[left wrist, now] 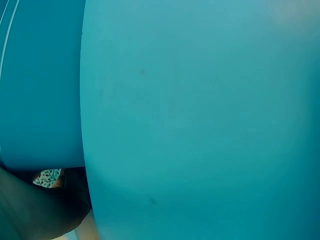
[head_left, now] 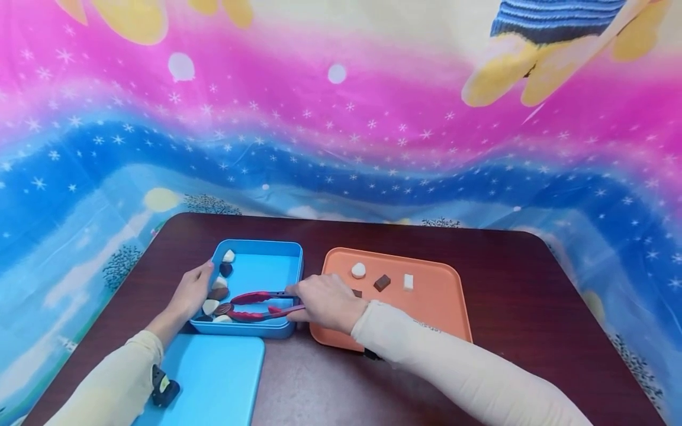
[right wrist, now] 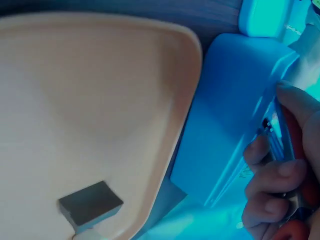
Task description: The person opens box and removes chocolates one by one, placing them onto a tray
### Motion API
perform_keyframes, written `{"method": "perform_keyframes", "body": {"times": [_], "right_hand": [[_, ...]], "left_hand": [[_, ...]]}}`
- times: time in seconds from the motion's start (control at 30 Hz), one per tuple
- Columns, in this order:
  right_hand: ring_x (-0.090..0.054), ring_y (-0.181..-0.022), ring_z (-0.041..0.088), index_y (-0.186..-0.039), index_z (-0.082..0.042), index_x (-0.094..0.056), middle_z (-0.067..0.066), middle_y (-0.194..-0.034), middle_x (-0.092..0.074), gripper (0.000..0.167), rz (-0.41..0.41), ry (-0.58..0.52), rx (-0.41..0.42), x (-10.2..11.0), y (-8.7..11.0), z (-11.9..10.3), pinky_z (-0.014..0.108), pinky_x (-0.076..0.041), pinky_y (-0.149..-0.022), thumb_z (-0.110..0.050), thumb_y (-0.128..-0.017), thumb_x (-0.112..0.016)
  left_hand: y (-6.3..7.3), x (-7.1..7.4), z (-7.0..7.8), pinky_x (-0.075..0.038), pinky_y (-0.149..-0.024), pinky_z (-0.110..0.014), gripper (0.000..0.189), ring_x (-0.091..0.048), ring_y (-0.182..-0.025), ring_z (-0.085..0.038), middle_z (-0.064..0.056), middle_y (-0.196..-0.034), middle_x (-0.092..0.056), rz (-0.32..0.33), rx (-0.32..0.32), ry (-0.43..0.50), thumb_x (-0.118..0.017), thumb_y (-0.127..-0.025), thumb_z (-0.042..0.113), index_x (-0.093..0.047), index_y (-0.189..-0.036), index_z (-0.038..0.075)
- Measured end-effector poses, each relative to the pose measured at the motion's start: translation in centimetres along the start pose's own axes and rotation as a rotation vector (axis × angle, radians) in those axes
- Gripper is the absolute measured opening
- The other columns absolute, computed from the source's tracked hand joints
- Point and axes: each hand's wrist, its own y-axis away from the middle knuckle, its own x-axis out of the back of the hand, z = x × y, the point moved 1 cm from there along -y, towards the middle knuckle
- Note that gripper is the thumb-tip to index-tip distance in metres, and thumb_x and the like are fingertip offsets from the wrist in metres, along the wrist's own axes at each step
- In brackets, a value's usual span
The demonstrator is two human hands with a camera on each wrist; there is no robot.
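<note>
My right hand [head_left: 325, 299] grips red-tipped tongs [head_left: 256, 316], reaching into the blue box [head_left: 301, 260] from its right side. At the tongs' far end, a round brown chocolate-like piece [head_left: 224, 308] lies by the tips; whether they pinch it I cannot tell. Along the box's left wall sit several white and dark pieces, among them a white one [head_left: 210, 306]. My left hand [head_left: 186, 296] touches the box's outer left side, its fingers reaching up to the rim. In the right wrist view, fingers [right wrist: 275, 175] curl round the tong handles.
Right of the box is an orange tray [head_left: 426, 319] bearing a white round piece [head_left: 359, 270], brown blocks [head_left: 382, 283] and a white block [head_left: 408, 282]. A blue lid [head_left: 224, 373] lies in front of the box. Behind the dark table [head_left: 511, 284] hangs a printed cloth [head_left: 341, 136].
</note>
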Motion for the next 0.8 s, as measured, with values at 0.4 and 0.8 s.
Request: {"method": "perform_keyframes", "body": {"times": [0.4, 0.8], "right_hand": [[-0.051, -0.057, 0.007, -0.127, -0.022, -0.07, -0.009, -0.073, -0.062, 0.048, -0.001, -0.004, 0.018, -0.3, -0.4, 0.5, 0.019, -0.035, -0.04, -0.054, -0.091, -0.07], [-0.052, -0.058, 0.007, -0.13, -0.026, -0.07, -0.01, -0.073, -0.064, 0.043, -0.041, -0.046, 0.062, 0.0, -0.8, 1.1, 0.021, -0.033, -0.043, -0.049, -0.094, -0.068]], "left_hand": [[0.0, 0.0, 0.0, -0.023, -0.115, -0.076, 0.076, -0.019, -0.15, -0.055, -0.031, -0.165, -0.018, 0.01, 0.003, 0.004, -0.012, -0.107, 0.057, -0.008, -0.162, 0.005], [0.0, -0.1, -0.3, -0.023, -0.115, -0.077, 0.076, -0.021, -0.15, -0.055, -0.031, -0.164, -0.02, -0.005, 0.0, 0.004, -0.011, -0.107, 0.057, -0.008, -0.162, 0.004]]}}
